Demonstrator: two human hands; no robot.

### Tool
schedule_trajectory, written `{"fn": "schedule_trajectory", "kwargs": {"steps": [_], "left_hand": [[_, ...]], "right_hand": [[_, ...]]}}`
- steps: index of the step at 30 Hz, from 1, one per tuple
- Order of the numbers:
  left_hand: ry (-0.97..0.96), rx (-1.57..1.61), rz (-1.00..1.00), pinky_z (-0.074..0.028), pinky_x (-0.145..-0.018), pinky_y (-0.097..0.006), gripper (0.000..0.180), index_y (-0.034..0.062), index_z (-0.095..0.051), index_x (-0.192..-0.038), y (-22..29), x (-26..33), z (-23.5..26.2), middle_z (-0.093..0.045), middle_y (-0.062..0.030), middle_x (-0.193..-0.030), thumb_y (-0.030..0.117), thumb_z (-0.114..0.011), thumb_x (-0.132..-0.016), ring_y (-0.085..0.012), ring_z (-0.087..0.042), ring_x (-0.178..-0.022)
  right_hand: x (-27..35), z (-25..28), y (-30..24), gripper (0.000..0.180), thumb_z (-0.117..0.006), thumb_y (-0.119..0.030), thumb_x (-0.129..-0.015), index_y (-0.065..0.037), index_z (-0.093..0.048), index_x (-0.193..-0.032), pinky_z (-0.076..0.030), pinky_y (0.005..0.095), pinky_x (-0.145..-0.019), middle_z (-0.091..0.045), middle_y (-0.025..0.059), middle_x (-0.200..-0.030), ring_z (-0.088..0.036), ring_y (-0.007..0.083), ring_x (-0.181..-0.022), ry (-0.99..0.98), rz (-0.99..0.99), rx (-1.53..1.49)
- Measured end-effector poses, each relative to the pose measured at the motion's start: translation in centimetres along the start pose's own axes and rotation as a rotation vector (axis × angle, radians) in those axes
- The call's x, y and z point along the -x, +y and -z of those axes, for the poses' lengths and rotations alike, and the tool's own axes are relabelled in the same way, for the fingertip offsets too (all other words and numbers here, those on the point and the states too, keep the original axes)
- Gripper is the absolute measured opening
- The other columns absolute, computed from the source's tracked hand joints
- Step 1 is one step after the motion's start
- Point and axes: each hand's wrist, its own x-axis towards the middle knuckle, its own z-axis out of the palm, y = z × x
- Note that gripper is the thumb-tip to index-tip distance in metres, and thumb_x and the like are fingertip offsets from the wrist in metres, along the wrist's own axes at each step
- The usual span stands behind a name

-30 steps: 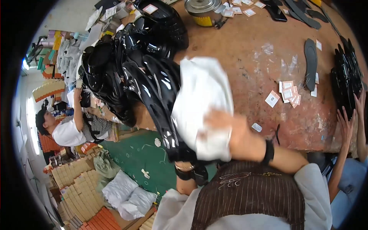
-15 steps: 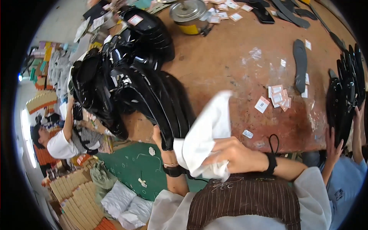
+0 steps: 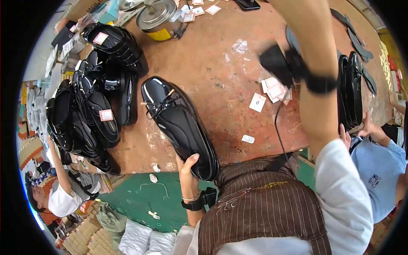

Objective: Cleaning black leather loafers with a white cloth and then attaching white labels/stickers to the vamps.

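One black shoe point(image 3: 180, 123), heel gripped by your left hand point(image 3: 188, 176), could slip should pressure ease; right hand unseen.

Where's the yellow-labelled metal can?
The can is at the head view's top, left of centre, on the workbench; piled black shoes lower left, paper tags right.

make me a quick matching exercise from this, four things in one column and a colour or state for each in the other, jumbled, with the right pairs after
Column one
1. apron
2. metal can
3. single black shoe
4. floor

Column two
A. green
B. gripped at the heel end by the left hand
C. brown with pale stripes
D. silver with a yellow band

Right pairs: 1-C, 2-D, 3-B, 4-A
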Motion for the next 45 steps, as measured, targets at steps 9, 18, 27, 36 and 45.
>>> {"fn": "schedule_trajectory", "kwargs": {"steps": [9,18,27,36,45], "left_hand": [[-0.249,-0.15,-0.027,-0.03,-0.116,-0.036,0.102,0.0035,-0.015,-0.158,-3.1,-0.7,-1.8,-0.028,-0.0175,-0.156,0.002,-0.069,-0.071,-0.0285,-0.035,-0.142],[0.014,-0.783,-0.775,-0.036,-0.11,-0.042,0.076,-0.0038,-0.042,-0.143,-0.8,-0.2,-2.3,-0.043,-0.0217,-0.141,0.004,-0.071,-0.073,-0.0344,-0.043,-0.133],[0.232,-0.815,-0.801,-0.053,-0.068,-0.032,0.022,-0.001,-0.06,-0.111,3.9,-0.6,-6.4,-0.065,-0.0139,-0.101,-0.002,-0.065,-0.089,-0.0215,-0.065,-0.084],[0.389,-1.468,-0.961,-0.05,-0.075,-0.039,0.043,0.0164,-0.069,-0.127,3.4,-0.4,-5.3,-0.061,-0.0138,-0.107,0.003,-0.067,-0.086,-0.0275,-0.064,-0.088],[0.433,-1.486,-0.965,-0.044,-0.087,-0.045,0.033,0.0152,-0.07,-0.118,3.2,-1.0,-5.3,-0.054,-0.0154,-0.117,0.01,-0.069,-0.085,-0.0334,-0.055,-0.099]], "right_hand": [[23.9,-2.8,-9.1,0.017,-0.067,-0.007,-0.08,-0.004,-0.066,-0.097,-0.052,0.0465,-0.065,-0.065,0.0147,-0.086,-0.066,0.0385,-0.077,-0.866,-0.869,0.264],[26.3,-3.8,-8.5,0.01,-0.062,0.0,-0.077,-0.004,-0.06,-0.086,-0.054,0.0436,-0.071,-0.064,0.0144,-0.09,-0.064,0.034,-0.087,-0.887,-0.844,0.336],[13.3,-3.9,-15.0,0.008,-0.063,-0.012,-0.09,-0.007,-0.057,-0.092,-0.043,0.042,-0.081,-0.061,0.008,-0.073,-0.062,0.0284,-0.074,-0.472,-0.912,-0.222],[17.9,-8.8,-17.2,0.015,-0.07,-0.006,-0.078,-0.008,-0.057,-0.085,-0.039,0.0432,-0.09,-0.06,0.0042,-0.063,-0.058,0.0226,-0.071,-0.559,-0.748,0.065],[18.6,-9.4,-17.3,0.014,-0.071,-0.006,-0.075,-0.009,-0.058,-0.079,-0.039,0.042,-0.085,-0.06,0.0044,-0.062,-0.056,0.0226,-0.071,-0.535,-0.744,0.088]]}}
